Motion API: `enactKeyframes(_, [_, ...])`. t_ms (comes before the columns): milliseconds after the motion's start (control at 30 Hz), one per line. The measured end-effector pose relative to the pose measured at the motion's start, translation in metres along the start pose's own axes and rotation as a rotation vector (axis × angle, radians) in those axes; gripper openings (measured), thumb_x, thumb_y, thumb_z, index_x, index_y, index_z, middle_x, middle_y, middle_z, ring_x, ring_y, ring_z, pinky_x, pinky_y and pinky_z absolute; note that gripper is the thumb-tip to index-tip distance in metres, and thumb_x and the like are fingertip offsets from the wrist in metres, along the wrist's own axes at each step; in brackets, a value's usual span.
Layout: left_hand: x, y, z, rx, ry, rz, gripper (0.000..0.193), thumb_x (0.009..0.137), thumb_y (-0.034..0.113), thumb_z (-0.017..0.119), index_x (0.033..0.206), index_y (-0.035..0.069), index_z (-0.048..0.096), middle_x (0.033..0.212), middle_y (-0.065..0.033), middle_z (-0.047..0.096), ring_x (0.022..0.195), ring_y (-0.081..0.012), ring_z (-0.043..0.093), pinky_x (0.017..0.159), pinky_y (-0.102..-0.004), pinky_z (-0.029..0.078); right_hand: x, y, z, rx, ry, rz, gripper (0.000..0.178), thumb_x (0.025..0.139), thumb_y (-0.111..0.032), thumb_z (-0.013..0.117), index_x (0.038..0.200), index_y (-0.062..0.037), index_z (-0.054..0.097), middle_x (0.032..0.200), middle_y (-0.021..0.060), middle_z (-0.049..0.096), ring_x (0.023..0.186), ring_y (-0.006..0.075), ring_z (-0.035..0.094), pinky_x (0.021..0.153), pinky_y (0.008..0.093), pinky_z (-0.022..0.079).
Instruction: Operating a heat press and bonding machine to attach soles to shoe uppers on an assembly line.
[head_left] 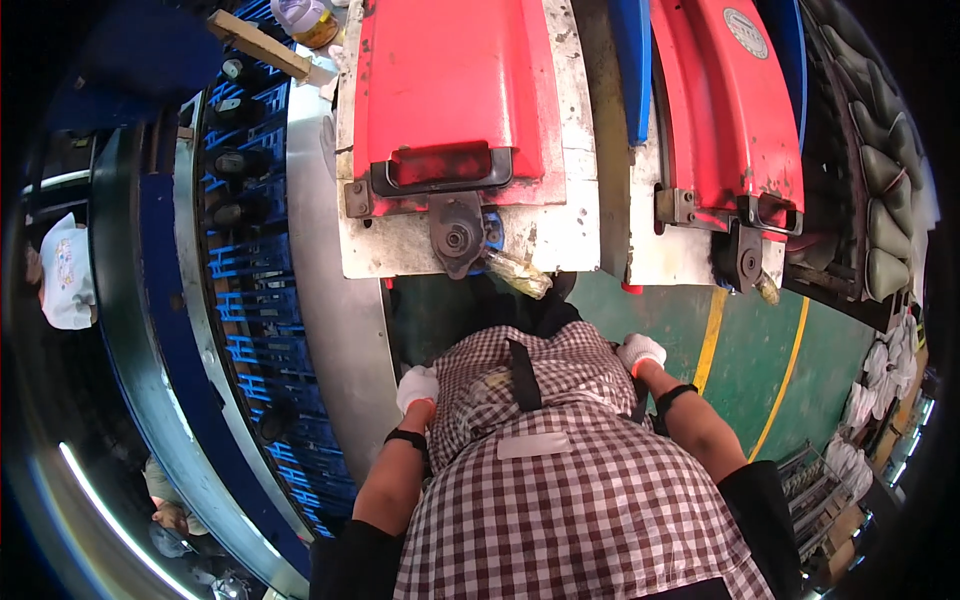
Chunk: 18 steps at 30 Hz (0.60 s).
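My left hand (418, 387), in a white knit glove with an orange cuff, is beside the left edge of the brown-and-white checked apron (600, 465) that I wear. At the apron's right edge is my right hand (640, 352), gloved the same way. Both hands look rounded from above, and their fingers are turned down out of sight. In front of me is a large red machine cover (450, 90) with a black handle (440, 172) on a worn metal plate (375, 250). Below the handle sits a dark round metal fitting (455, 238). Neither hand touches the machine.
A second red cover (715, 110) stands to the right, beside blue panels (630, 70). On the left runs a steel-edged line with blue slats (260, 300). Dark green padded pieces (885, 240) are stacked at far right. Another person (170, 510) is at lower left. Yellow lines (712, 340) cross the green floor.
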<state>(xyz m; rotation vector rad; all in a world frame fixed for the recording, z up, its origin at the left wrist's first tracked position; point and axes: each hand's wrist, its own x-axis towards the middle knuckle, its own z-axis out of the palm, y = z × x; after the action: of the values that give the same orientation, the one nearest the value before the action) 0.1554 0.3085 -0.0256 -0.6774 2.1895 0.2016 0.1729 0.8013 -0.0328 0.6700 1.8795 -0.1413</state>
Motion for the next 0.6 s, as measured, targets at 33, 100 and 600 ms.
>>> enactKeyframes(33, [0.002,-0.004,-0.007,0.038,0.006,-0.020,0.038,0.100,0.043,0.062,0.114,0.011,0.079,0.120,-0.0217,0.076,0.115,-0.0448,0.071,0.098,-0.0515,0.057,0.003,-0.003,0.001,-0.014,-0.062,-0.004,0.041,0.098,-0.037,0.059,0.126,-0.0147,0.078,0.133,0.0186,0.074,0.128,0.0384,0.069,0.106,0.0464,0.055])
enactKeyframes(100, [-0.005,-0.011,-0.035,0.086,-0.059,-0.133,0.037,0.099,0.041,0.062,0.115,0.013,0.079,0.121,-0.0215,0.076,0.118,-0.0436,0.070,0.100,-0.0506,0.056,-0.003,0.002,-0.009,-0.047,0.009,0.089,0.041,0.099,-0.035,0.059,0.129,-0.0147,0.077,0.139,0.0196,0.071,0.131,0.0379,0.068,0.109,0.0460,0.054])
enactKeyframes(600, [-0.087,0.248,-0.353,-0.009,0.723,1.513,0.030,0.090,0.032,0.075,0.108,0.008,0.073,0.098,-0.0144,0.070,0.097,-0.0365,0.068,0.086,-0.0477,0.053,-0.183,-0.188,-0.199,0.287,0.348,-0.961,0.059,0.098,-0.052,0.070,0.124,0.0009,0.065,0.112,0.0255,0.073,0.115,0.0433,0.069,0.099,0.0503,0.053])
